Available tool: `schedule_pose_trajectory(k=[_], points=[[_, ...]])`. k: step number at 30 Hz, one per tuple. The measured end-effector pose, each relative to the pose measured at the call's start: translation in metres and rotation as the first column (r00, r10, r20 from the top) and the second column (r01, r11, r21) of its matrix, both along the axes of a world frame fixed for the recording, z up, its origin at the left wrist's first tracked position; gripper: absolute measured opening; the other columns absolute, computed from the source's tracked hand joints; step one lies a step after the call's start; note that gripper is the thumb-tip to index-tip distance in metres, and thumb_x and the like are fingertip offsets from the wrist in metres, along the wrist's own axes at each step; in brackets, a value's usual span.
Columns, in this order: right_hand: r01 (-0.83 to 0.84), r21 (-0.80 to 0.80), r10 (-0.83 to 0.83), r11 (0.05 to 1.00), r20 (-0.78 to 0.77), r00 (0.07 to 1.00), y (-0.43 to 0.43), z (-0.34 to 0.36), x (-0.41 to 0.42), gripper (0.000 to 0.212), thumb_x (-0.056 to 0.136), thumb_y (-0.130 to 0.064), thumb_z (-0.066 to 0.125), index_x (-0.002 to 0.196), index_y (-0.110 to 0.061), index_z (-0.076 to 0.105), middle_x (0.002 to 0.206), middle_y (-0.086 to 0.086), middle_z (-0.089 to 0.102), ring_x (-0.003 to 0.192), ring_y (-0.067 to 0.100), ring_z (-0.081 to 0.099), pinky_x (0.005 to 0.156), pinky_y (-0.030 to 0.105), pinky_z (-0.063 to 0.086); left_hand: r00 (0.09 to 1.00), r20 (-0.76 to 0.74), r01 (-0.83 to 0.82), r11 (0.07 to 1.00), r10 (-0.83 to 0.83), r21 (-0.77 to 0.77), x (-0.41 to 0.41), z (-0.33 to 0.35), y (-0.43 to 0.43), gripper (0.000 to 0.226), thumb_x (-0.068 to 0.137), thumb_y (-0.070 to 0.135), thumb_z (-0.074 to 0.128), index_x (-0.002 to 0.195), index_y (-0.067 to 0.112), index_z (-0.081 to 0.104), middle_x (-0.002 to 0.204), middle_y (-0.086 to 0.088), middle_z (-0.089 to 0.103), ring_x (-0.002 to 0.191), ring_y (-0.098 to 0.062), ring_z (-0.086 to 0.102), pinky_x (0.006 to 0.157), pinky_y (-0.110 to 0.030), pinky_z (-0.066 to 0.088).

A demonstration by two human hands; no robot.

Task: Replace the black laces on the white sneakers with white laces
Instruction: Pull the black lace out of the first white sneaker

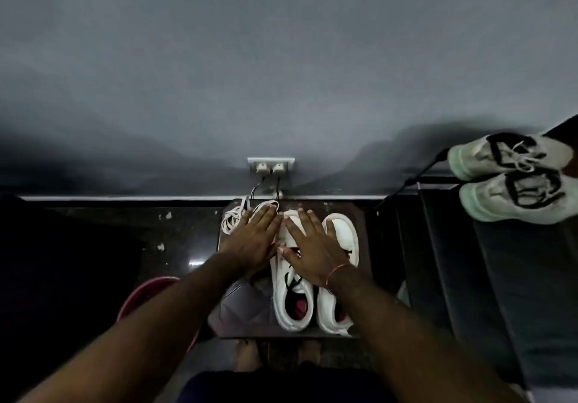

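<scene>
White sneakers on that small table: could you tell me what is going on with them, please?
A person stands over the small table with both hands open and flat. The right hand rests across the front of the white sneakers, mostly the middle one. The left hand lies beside it, over something white I cannot identify. A bundle of white laces lies by the left fingertips. The black laces are in the shoes, so relacing has not visibly begun.
</scene>
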State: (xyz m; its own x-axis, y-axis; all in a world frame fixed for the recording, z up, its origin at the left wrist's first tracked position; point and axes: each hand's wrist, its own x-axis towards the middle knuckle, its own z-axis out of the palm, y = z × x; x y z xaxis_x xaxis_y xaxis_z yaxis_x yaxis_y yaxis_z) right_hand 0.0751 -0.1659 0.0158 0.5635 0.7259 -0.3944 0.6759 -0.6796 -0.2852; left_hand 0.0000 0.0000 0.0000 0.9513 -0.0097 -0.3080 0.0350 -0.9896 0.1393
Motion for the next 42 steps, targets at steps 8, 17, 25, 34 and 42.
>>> schedule_pose_trajectory(k=[8, 17, 25, 34, 42], points=[[0.020, 0.079, -0.021, 0.997, 0.018, 1.000, 0.019, -0.039, 0.010, 0.065, 0.092, -0.032, 0.038, 0.152, -0.015, 0.023, 0.162, 0.008, 0.014, 0.149, 0.024, 0.011, 0.119, 0.051, 0.013, 0.972, 0.230, -0.027, 0.995, 0.049, -0.096, 0.014, -0.066, -0.006, 0.067, 0.094, 0.047, 0.030, 0.133, -0.004, 0.050, 0.140, -0.023, 0.050, 0.132, -0.036, 0.046, 0.110, -0.055, 0.033], [-0.058, 0.022, 0.057, 0.998, 0.045, 0.997, 0.018, -0.033, -0.008, 0.058, 0.094, -0.022, 0.043, 0.148, -0.005, 0.028, 0.155, 0.020, 0.023, 0.143, 0.031, 0.023, 0.118, 0.036, 0.019, 0.872, 0.484, 0.032, 0.977, 0.075, -0.211, 0.000, -0.081, -0.012, 0.063, 0.089, 0.040, 0.037, 0.130, -0.004, 0.054, 0.140, -0.022, 0.048, 0.135, -0.036, 0.039, 0.114, -0.043, 0.026], [0.047, 0.198, -0.057, 0.979, 0.049, 0.997, -0.018, -0.007, -0.076, 0.035, 0.099, -0.027, 0.047, 0.128, -0.008, 0.055, 0.128, 0.016, 0.060, 0.117, 0.031, 0.055, 0.083, 0.027, 0.039, 0.852, 0.280, -0.154, 0.724, 0.442, -0.672, -0.059, -0.063, -0.047, 0.033, 0.092, 0.024, 0.052, 0.117, 0.007, 0.066, 0.118, -0.007, 0.067, 0.111, -0.019, 0.061, 0.096, -0.031, 0.045], [0.424, 0.518, -0.392, 0.743, -0.175, 0.903, -0.060, -0.019, -0.154, 0.036, 0.089, -0.007, 0.049, 0.125, -0.009, 0.050, 0.121, 0.015, 0.062, 0.111, 0.030, 0.059, 0.092, 0.033, 0.045, 0.808, 0.123, -0.250, 0.525, 0.576, -0.814, -0.135, -0.052, -0.100, 0.051, 0.071, 0.046, 0.049, 0.109, 0.019, 0.068, 0.113, -0.006, 0.070, 0.108, -0.017, 0.063, 0.100, -0.038, 0.047], [0.456, 0.555, -0.452, 0.695, -0.155, 0.878, -0.072, -0.027, -0.170, 0.055, 0.079, 0.002, 0.057, 0.132, -0.010, 0.049, 0.121, 0.013, 0.064, 0.115, 0.027, 0.058, 0.093, 0.029, 0.045, 0.737, 0.222, -0.351, 0.642, 0.639, -0.682, -0.149, -0.041, -0.128, 0.036, 0.082, 0.034, 0.062, 0.109, 0.011, 0.067, 0.103, -0.008, 0.071, 0.099, -0.022, 0.065, 0.082, -0.029, 0.048]])
